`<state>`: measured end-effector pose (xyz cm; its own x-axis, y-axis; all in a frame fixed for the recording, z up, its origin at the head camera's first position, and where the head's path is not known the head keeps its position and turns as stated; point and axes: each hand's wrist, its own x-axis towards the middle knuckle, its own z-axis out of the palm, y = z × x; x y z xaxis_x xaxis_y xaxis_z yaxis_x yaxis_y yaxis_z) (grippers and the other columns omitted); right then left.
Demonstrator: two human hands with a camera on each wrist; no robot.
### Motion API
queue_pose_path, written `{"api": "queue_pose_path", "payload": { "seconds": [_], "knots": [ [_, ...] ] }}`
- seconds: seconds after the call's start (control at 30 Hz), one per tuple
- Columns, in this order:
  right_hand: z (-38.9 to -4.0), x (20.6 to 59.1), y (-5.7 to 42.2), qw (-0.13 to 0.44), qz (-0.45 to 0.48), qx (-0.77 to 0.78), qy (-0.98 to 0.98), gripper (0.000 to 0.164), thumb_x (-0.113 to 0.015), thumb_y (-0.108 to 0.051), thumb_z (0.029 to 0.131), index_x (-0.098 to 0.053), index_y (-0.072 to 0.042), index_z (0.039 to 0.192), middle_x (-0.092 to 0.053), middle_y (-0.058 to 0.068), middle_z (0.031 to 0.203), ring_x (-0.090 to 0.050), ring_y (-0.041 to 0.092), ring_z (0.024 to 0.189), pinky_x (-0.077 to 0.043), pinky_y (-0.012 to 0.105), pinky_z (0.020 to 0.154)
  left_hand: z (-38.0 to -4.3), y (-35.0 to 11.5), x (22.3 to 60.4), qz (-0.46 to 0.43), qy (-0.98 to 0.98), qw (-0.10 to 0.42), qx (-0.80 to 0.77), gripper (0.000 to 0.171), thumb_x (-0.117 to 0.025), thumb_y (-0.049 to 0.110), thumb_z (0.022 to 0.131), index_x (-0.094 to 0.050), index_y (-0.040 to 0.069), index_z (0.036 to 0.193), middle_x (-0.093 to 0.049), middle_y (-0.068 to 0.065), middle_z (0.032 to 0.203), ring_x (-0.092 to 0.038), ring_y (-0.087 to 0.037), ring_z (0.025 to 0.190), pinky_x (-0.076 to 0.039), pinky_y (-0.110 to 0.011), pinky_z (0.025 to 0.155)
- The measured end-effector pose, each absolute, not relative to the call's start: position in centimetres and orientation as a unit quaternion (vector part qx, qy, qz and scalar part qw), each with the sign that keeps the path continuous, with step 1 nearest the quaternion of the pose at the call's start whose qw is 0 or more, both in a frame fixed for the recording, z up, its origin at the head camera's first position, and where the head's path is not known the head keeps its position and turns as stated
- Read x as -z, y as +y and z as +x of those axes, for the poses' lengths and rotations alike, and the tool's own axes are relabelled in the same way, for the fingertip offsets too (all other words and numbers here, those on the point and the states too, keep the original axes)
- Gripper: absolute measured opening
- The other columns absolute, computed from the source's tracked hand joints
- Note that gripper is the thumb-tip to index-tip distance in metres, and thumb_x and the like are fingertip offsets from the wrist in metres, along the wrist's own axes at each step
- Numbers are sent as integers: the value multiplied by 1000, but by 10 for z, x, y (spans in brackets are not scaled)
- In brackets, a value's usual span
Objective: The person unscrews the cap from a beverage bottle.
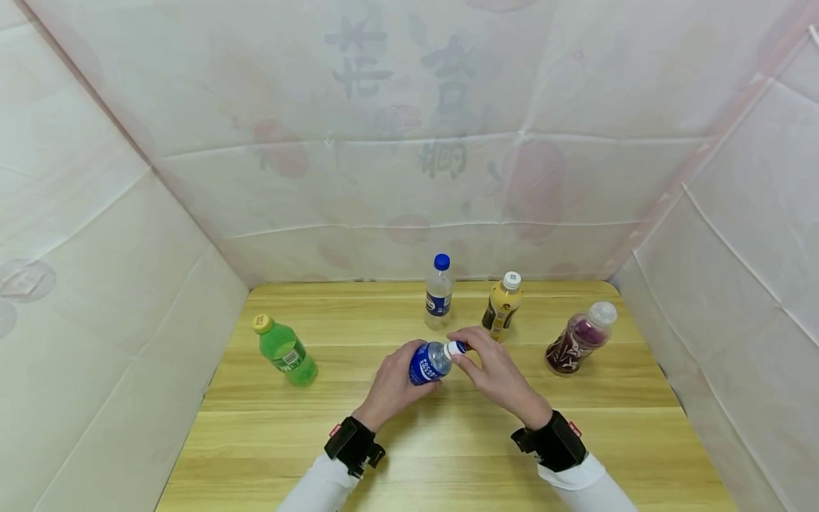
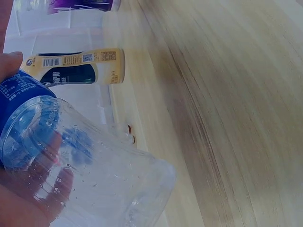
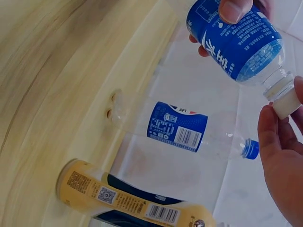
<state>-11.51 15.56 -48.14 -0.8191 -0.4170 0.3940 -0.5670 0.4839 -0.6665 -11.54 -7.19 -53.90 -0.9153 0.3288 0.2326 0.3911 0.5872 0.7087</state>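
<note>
My left hand grips a clear plastic drink bottle with a blue label around its middle. The bottle is tilted, its neck toward the right and its base raised off the table in the left wrist view. Thumb and fingers of my right hand pinch the white cap at the bottle's mouth. Whether the cap is loose on the neck I cannot tell. Water drops cling inside the clear lower part, where no drink shows. Fingers of the left hand are partly hidden behind the bottle.
Upright on the wooden table stand a blue-capped clear bottle, a yellow bottle, a dark-labelled purple bottle at right, and a green bottle at left. Pale fabric walls enclose the back and sides.
</note>
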Motion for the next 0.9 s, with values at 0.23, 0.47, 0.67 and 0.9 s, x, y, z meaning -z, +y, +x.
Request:
{"api": "queue_pose_path", "payload": {
  "seconds": [0.23,0.47,0.67,0.9],
  "knots": [
    [-113,479,155,48,215,-443,-869,50,-73,-23,99,-57,-1,140,-64,10,128,-64,24,113,-56,45,95,-115,-71,539,-195,-884,18,425,73,-91,27,81,-53,9,141,-66,-12,129,-66,-29,114,-56,-48,97],
    [-114,476,149,62,104,-432,-894,47,-65,-43,102,-67,-3,128,-68,1,103,-64,14,92,-57,37,83,-115,-71,538,-180,-889,9,422,75,-90,33,81,-52,10,142,-65,-11,131,-65,-29,116,-55,-49,98],
    [-116,474,145,90,106,-395,-908,36,-72,-43,97,-75,-9,110,-67,-5,89,-60,9,79,-53,29,70,-116,-72,537,-184,-894,13,408,75,-89,32,82,-52,9,142,-65,-12,131,-65,-30,116,-55,-48,98],
    [-115,473,143,117,136,-381,-907,30,-84,-29,89,-76,-6,106,-69,-3,87,-64,9,75,-55,25,66,-115,-72,537,-183,-895,2,407,74,-89,28,83,-51,9,143,-64,-13,132,-64,-30,118,-55,-49,99]
  ]
}}
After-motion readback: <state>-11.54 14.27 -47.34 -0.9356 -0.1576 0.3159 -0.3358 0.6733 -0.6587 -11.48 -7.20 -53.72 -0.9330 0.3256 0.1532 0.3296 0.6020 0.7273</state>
